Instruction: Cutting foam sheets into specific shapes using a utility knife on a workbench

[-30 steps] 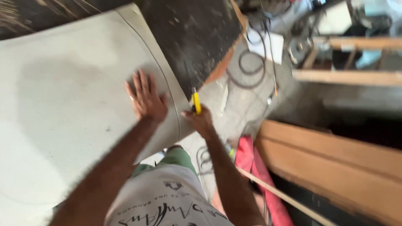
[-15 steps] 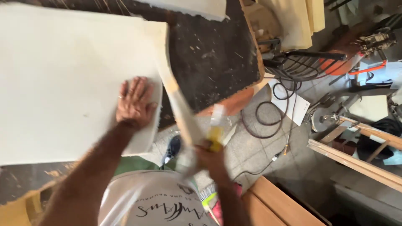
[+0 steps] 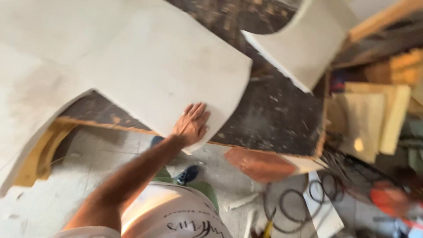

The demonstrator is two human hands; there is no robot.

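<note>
left hand: your left hand (image 3: 190, 124) lies flat on the near corner of the pale curved panel (image 3: 163, 70), palm down, reaching in from low in the view along a bare forearm.
fingers: your fingers (image 3: 199, 110) are stretched out and only slightly parted, pressed onto the face of the panel rather than pinching it; nothing is gripped between them. a flat palm like this reads as a way to pin the sheet, since its rounded end sticks out past the worktop edge.
right hand: it is out of view, so you cannot tell what it holds or how its fingers stand.
panel: it rests on the dark worktop (image 3: 273, 110), its rounded end pointing toward the right, the near corner under your palm hanging just over the front edge. motion blur softens its outline.
second panel: another pale curved piece (image 3: 308, 39) sits further back on the right, well apart from your hand, one corner over the same dark surface.
left piece: a third pale sheet (image 3: 26, 105) with a curved cut fills the left side, and a yellowish shape shows beneath it.
worktop: dark, scuffed and speckled with dust, with an orange-brown front edge.
floor: pale and gritty; a coiled black cable (image 3: 304, 198) lies on it to the right, near a reddish-brown disc (image 3: 260, 164).
right side: stacked yellowish boards (image 3: 374, 119) stand beside the worktop end.
your body: a white printed shirt and green trousers show below, with a dark shoe (image 3: 187, 175) on the floor.
</note>
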